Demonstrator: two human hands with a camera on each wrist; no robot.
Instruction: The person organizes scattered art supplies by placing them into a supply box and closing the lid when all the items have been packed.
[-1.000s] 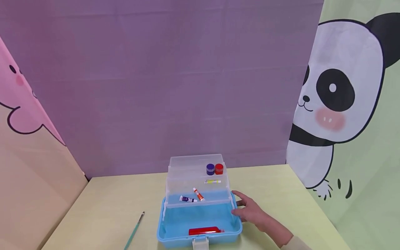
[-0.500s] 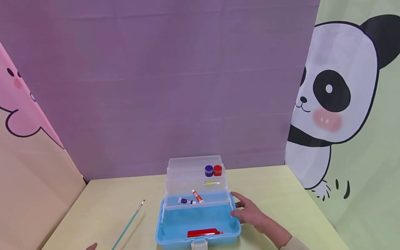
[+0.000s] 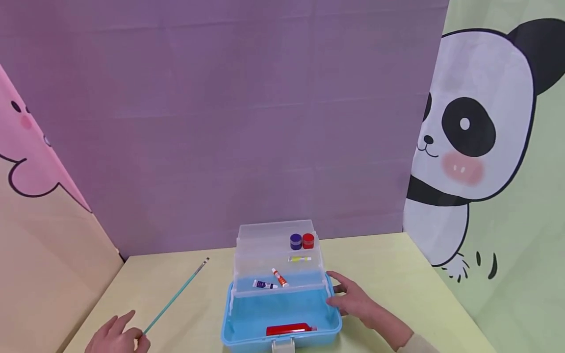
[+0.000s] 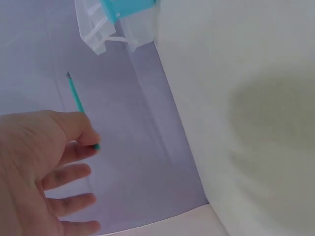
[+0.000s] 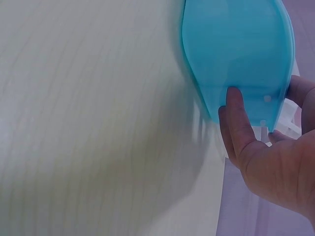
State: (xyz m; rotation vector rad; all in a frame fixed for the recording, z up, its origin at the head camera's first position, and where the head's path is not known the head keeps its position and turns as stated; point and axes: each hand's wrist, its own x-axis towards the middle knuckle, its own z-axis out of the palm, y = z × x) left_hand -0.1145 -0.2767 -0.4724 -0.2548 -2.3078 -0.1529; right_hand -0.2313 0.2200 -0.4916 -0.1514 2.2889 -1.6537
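Note:
Thumb and index finger of my left hand point(image 3: 116, 338) pinch the handle end of a thin teal paintbrush point(image 3: 176, 295), whose bristle end points up and away to the right. In the left wrist view the other fingers are spread apart. A light-blue storage box point(image 3: 278, 305) with its clear tiered trays raised stands at the middle front. My right hand point(image 3: 353, 300) holds the box by its right side, the thumb at the rim and fingers against the outer wall point(image 5: 236, 54). Inside the box lies a red bottle point(image 3: 288, 329).
On the raised clear trays point(image 3: 247, 245) sit a blue-purple jar point(image 3: 295, 241), a red jar point(image 3: 308, 240), a yellow tube point(image 3: 299, 259), an orange-red tube point(image 3: 280, 278) and a navy tube point(image 3: 265, 284). A white latch point(image 3: 283, 346) marks the box front. A purple curtain point(image 3: 220, 122) hangs behind the table point(image 3: 379, 264).
The left hand has come into view at lower left, now holding the paintbrush, which has lifted off the table. The right hand stays on the box.

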